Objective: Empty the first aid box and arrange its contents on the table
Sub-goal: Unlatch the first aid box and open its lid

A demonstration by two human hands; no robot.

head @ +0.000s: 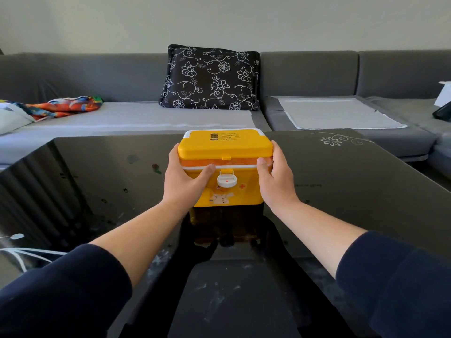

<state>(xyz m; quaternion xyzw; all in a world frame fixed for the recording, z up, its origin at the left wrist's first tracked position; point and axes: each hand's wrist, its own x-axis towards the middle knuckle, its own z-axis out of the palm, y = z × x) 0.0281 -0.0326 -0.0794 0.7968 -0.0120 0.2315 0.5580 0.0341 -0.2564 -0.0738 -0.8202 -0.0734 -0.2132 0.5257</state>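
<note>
A yellow box (pixel 225 167) stands upright on the dark glossy desk (pixel 353 191), toward its far middle, with its reflection showing in the surface just below it. The lid is down; a white round latch (pixel 227 181) sits at the centre of the front face, below the lid's white rim, and a small red cross and a cartoon figure are printed beneath it.

Both hands grip the box at lid height. The left hand (pixel 185 176) wraps the left side, thumb laid across the front along the white rim, fingers hidden round the far side. The right hand (pixel 274 176) wraps the right side, thumb on the front edge, fingertips curled over the lid's right corner. Dark blue sleeves cover both forearms near the bottom of the view.

Behind the desk runs a grey sofa (pixel 317 76). A black cushion (pixel 210 78) with a white floral pattern leans against its backrest, straight behind the box. A colourful cloth (pixel 63 107) lies crumpled on the seat at far left. A white flower motif (pixel 332 140) marks the desk's far right corner.
</note>
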